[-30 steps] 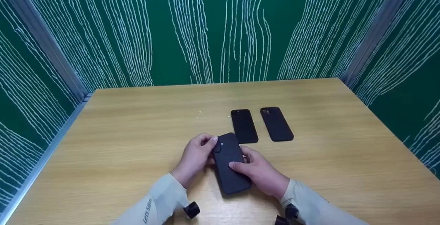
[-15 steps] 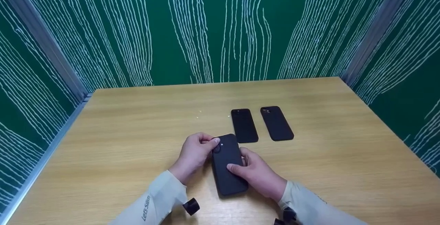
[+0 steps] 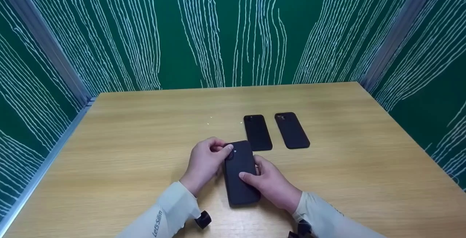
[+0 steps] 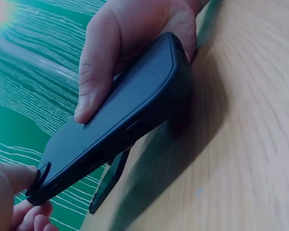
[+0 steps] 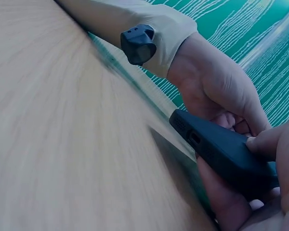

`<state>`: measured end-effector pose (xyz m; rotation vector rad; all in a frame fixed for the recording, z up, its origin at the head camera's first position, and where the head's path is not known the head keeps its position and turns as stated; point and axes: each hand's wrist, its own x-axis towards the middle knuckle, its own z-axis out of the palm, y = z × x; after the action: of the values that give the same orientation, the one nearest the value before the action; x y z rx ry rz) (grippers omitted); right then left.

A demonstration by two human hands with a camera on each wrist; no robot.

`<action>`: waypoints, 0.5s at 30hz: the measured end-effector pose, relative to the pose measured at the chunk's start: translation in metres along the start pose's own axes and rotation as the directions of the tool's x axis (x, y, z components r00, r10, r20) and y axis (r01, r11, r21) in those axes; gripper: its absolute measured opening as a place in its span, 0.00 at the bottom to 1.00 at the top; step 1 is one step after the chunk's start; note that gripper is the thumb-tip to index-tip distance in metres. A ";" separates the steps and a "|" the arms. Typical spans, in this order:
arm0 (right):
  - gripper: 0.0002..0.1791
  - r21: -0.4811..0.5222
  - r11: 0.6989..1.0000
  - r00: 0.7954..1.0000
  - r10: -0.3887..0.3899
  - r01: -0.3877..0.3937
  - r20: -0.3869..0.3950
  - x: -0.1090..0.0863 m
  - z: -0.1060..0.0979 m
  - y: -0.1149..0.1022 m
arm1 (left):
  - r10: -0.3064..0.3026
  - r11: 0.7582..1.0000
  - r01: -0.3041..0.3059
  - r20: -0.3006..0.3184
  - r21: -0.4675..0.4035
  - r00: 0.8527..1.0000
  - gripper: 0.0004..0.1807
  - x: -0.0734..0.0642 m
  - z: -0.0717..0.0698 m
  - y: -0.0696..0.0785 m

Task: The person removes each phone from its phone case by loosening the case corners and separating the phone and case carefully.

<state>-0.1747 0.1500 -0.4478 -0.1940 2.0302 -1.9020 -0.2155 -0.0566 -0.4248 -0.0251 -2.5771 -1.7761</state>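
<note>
A phone in a matte black case (image 3: 241,190) is held back up over the near middle of the table, tilted in the left wrist view. With thumb and fingers, my left hand (image 3: 202,163) pinches its far left corner beside the camera opening. My right hand (image 3: 276,185) grips the right long side, thumb (image 4: 89,98) lying across the back and fingers beneath. A port cutout (image 5: 195,138) shows on the end nearest me. The underside is hidden. Just beyond it lies a dark phone (image 3: 259,136), and right of that a black phone case (image 3: 292,130) with a camera corner.
The wooden table (image 3: 145,129) meets green walls (image 3: 182,48) with white wavy lines at its back and sides. Several tiny pale specks lie left of the dark phone. Black wrist cameras (image 3: 202,219) jut from both sleeves.
The held phone and both hands have shifted slightly left, and the phone stands a little straighter. Both grips stay the same; the two items on the table lie as before.
</note>
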 end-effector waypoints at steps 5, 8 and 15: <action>0.33 0.035 0.999 1.000 0.000 0.000 -0.004 0.002 0.000 0.001 | 0.027 1.000 -0.027 -0.001 0.010 1.000 0.08 0.000 0.002 0.000; 0.33 0.039 0.999 1.000 -0.003 0.003 -0.007 0.002 0.001 0.001 | 0.035 0.999 -0.035 -0.026 0.008 0.999 0.07 -0.001 0.001 0.000; 0.33 0.037 0.999 1.000 -0.024 0.024 0.008 0.001 0.001 0.003 | 0.049 0.999 -0.048 -0.060 0.011 0.997 0.05 -0.003 0.003 0.001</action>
<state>-0.1753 0.1489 -0.4506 -0.2176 1.9943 -1.9488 -0.2120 -0.0536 -0.4254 -0.0331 -2.5208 -1.7210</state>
